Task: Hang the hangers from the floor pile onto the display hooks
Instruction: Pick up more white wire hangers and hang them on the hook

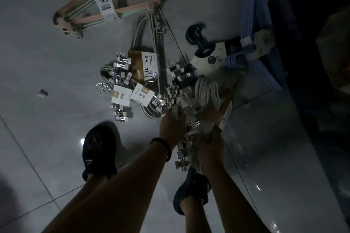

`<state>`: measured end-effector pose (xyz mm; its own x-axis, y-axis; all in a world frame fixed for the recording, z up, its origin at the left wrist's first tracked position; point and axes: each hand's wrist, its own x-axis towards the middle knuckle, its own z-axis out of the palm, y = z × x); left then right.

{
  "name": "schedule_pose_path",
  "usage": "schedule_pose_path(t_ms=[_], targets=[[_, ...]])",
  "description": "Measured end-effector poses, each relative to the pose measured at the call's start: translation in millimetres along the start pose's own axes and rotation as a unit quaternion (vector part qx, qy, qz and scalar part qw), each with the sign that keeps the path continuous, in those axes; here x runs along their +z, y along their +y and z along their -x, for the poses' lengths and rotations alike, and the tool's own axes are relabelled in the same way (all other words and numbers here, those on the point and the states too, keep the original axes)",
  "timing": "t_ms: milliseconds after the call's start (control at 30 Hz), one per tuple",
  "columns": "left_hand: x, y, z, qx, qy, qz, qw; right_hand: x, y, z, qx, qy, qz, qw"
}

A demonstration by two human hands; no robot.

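Grey tiled floor (47,62); hanger bundles (144,73) scattered.

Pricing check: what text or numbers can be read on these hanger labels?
"10" and "护肩": brown-and-white sleeve.
"7": white tag.
"10": brown label on the held bundle.
Pastel bundle's label: print too blurred to read.

Seen from above in dim light: a person's bare forearms (121,185), bare left hand (173,125) and bare right hand (210,149). A black, rounded band (169,150) rings the left wrist. On the feet are dark low-cut shoes: the left shoe (98,153), with moulded curves over the toe and a small pale mark on its side, and the right shoe (191,189), partly hidden. The ankles (94,178) are bare above both collars.
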<state>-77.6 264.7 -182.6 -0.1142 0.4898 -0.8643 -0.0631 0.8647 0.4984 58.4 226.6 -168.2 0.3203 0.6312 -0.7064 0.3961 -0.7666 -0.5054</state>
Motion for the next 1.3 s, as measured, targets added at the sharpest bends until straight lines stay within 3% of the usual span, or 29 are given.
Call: schedule_pose_path(t_ms=[133,200,333,533,600,700,767,867,900,1000,1067,1133,1167,1233,1300], targets=[[-1.3,-12.1,-20.9,-0.055,0.074,-0.159,0.983,-21.4,2.4,5.9,-0.002,0.001,-0.037,0.999],[-0.5,-4.8,-14.6,-0.050,0.055,-0.195,0.978,-36.5,-7.6,8.5,-0.002,-0.018,-0.071,0.997],[5.7,-7.5,0.0,-0.099,-0.095,-0.086,0.987,-66.4,-30.2,26.7,-0.016,-0.037,-0.118,0.992],[6.9,1.3,29.6,-0.072,-0.117,-0.020,0.990,-87.7,-69.2,77.1,-0.146,0.031,-0.023,0.989],[7.1,20.2,46.5,-0.074,-0.187,0.058,0.978,-89.6,-83.4,85.1,-0.152,-0.008,-0.063,0.986],[6.2,56.2,57.9,-0.065,-0.276,0.231,0.931,-90.0,-108.8,73.3,-0.163,-0.040,-0.076,0.983],[-2.1,76.3,53.0,-0.053,-0.275,0.297,0.913,-85.3,-124.0,58.2,-0.110,-0.092,-0.123,0.982],[-28.7,88.0,38.3,-0.016,-0.213,0.331,0.919,-64.3,-141.0,36.8,0.006,-0.226,-0.285,0.932],[-40.3,86.5,32.3,-0.006,-0.188,0.340,0.921,-53.4,-144.0,29.5,0.002,-0.254,-0.282,0.925],[-78.8,75.5,20.0,0.049,-0.097,0.314,0.943,-21.3,-141.0,4.1,-0.021,-0.292,-0.115,0.949],[-107.9,65.8,14.7,0.080,-0.031,0.303,0.949,-1.2,-131.6,-16.1,0.016,-0.304,-0.002,0.953],[-137.0,55.1,10.5,0.094,0.026,0.285,0.954,18.5,-119.9,-35.3,0.040,-0.281,0.043,0.958],[-150.8,49.4,8.3,0.097,0.033,0.275,0.956,29.2,-113.8,-44.7,0.008,-0.264,0.097,0.960],[-175.8,36.4,1.5,0.106,0.029,0.262,0.959,57.6,-106.3,-57.4,-0.098,-0.266,0.232,0.931],[-191.8,24.2,-9.7,0.106,0.023,0.268,0.957,94.5,-101.5,-64.9,-0.140,-0.309,0.285,0.897]])
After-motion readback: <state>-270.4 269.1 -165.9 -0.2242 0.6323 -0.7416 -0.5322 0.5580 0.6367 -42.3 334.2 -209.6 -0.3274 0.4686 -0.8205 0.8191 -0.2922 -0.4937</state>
